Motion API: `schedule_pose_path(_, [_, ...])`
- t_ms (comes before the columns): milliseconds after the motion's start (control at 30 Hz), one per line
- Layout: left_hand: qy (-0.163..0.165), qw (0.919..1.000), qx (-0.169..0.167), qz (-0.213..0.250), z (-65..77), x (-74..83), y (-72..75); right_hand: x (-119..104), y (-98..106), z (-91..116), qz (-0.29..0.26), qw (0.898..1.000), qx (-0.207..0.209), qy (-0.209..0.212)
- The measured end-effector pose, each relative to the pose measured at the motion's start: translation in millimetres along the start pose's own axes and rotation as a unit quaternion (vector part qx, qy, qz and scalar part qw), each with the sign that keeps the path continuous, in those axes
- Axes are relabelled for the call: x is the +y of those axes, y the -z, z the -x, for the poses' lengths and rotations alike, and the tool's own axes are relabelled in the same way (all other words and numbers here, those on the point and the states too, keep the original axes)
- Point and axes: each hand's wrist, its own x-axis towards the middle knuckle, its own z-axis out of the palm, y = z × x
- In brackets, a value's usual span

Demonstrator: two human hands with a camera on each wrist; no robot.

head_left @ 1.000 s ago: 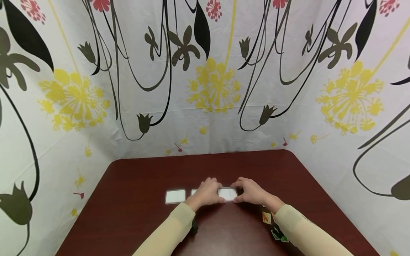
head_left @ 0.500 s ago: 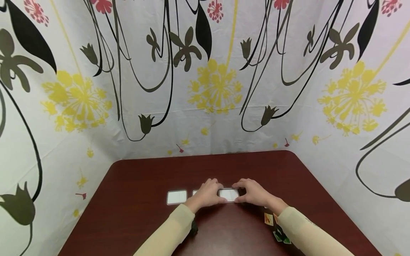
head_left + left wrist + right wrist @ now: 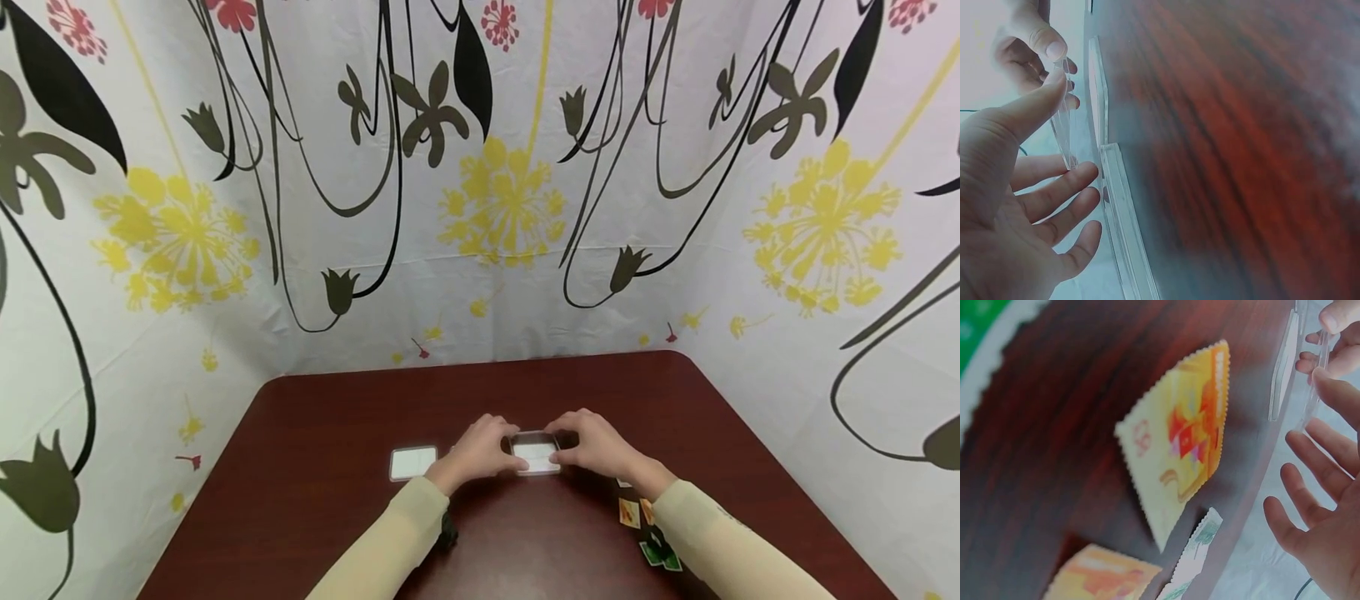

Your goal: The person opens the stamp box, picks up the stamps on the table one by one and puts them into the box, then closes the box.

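Note:
My left hand and right hand pinch a thin clear plastic cover by its opposite ends, thumbs on the near side. The cover stands slightly above a flat white case with a clear rim, a gap showing between them in both wrist views. Beyond the pinching fingers, the other fingers of each hand are spread and loosely bent. A second white case lies beside the first, hidden behind my left hand in the head view. At the left lies another white case.
Several stamps with toothed edges lie by my right forearm, among them an orange stamp and green stamps. A small dark object sits beside my left sleeve. The dark red table meets a patterned curtain behind.
The clear cover has come up off the white case, its far edge raised most. Both hands have risen slightly with it, keeping their pinch.

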Motion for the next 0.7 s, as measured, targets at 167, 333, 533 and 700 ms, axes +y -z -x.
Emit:
schedule_pose_path(167, [0.007,0.9990,0.004,0.044,-3.4,-2.8,4.1,-0.3,2.5,-4.0,0.005,1.000,0.007,-0.002])
schedule_pose_path(333, [0.016,0.9965,0.008,0.082,-12.0,-10.1,8.0,-1.4,7.0,-10.1,0.020,1.000,0.018,0.007])
schedule_pose_path(533, [0.026,0.9951,0.021,0.093,-19.0,-8.5,17.3,-2.3,13.2,-19.3,0.036,0.999,0.037,0.013])
schedule_pose_path(700, [0.027,0.9949,0.036,0.090,-24.5,-11.1,22.3,-2.3,17.4,-28.4,0.036,0.999,0.038,0.003])
